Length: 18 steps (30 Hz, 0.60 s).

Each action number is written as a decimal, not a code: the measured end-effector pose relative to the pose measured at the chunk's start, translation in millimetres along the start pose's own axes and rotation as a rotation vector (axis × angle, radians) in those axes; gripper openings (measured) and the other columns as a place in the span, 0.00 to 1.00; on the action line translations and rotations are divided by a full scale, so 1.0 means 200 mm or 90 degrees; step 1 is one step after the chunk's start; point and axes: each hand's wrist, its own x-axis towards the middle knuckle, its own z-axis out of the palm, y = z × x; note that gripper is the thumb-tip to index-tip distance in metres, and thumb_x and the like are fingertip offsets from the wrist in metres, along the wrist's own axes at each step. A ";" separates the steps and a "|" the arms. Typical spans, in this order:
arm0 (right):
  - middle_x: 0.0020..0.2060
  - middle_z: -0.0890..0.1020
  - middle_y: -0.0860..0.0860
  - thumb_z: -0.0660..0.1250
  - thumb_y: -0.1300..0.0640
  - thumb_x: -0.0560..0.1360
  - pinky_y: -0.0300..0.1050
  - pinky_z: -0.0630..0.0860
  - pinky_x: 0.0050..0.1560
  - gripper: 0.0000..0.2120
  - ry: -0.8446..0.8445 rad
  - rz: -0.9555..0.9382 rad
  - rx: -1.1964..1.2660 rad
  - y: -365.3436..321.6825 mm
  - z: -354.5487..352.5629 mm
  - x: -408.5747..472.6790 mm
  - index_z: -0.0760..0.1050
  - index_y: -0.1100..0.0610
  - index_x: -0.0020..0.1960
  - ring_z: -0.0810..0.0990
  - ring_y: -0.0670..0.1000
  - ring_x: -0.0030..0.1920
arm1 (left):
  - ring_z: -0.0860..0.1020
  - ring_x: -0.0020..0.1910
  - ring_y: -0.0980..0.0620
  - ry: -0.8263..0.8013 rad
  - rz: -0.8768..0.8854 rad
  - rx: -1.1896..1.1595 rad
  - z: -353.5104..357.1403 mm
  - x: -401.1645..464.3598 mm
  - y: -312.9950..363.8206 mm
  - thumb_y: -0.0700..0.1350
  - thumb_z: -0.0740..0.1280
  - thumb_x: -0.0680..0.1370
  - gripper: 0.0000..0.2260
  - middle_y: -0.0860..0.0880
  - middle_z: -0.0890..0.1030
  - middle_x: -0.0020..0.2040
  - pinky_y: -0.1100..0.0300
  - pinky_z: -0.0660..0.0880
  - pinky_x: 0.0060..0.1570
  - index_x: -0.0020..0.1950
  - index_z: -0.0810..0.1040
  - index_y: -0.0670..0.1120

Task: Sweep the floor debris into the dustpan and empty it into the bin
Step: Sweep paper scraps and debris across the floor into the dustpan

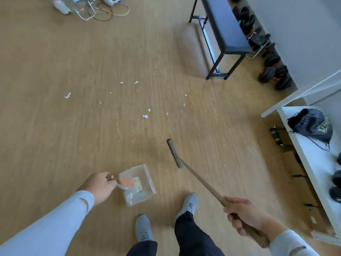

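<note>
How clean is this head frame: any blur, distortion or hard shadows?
Head view: wide-angle bending toward the edges, bench and shelf lean; soft motion blur on dustpan and broom; even daylight, faint shadows; paper scraps stay readable.

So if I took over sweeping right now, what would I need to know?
Left hand grips the dustpan handle; the pan is low by the feet and already holds an orange bit and some white bits.
Right hand grips the broom stick; the broom head is down near the floor, just right of the pan.
Done: a little swept in.
Left: the white paper scraps scattered farther out on the floor, then emptying the pan. No bin is in view.
</note>
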 end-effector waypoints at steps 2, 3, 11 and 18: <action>0.30 0.70 0.56 0.62 0.66 0.79 0.37 0.60 0.25 0.12 0.039 -0.013 -0.017 -0.06 -0.05 0.00 0.75 0.62 0.61 0.64 0.50 0.24 | 0.82 0.39 0.42 0.017 -0.011 -0.049 -0.07 0.01 0.05 0.47 0.65 0.77 0.08 0.44 0.84 0.40 0.56 0.72 0.36 0.44 0.79 0.44; 0.30 0.70 0.56 0.61 0.66 0.79 0.37 0.60 0.25 0.10 0.054 -0.021 -0.016 -0.09 -0.08 0.01 0.74 0.64 0.60 0.64 0.50 0.24 | 0.82 0.39 0.42 0.025 -0.013 -0.061 -0.09 0.02 0.08 0.46 0.65 0.77 0.08 0.43 0.85 0.40 0.55 0.72 0.37 0.43 0.79 0.43; 0.29 0.71 0.55 0.62 0.66 0.80 0.37 0.62 0.23 0.10 0.138 -0.045 0.083 -0.33 -0.37 0.14 0.74 0.64 0.61 0.67 0.50 0.22 | 0.80 0.39 0.45 0.057 0.015 -0.088 -0.19 0.14 0.51 0.47 0.66 0.77 0.06 0.46 0.86 0.46 0.56 0.71 0.38 0.48 0.79 0.45; 0.26 0.70 0.55 0.61 0.65 0.80 0.36 0.63 0.22 0.09 0.126 -0.039 0.112 -0.65 -0.68 0.30 0.74 0.63 0.60 0.66 0.49 0.20 | 0.82 0.37 0.43 0.078 0.022 -0.087 -0.30 0.24 1.08 0.45 0.65 0.78 0.06 0.46 0.86 0.39 0.55 0.75 0.39 0.45 0.80 0.46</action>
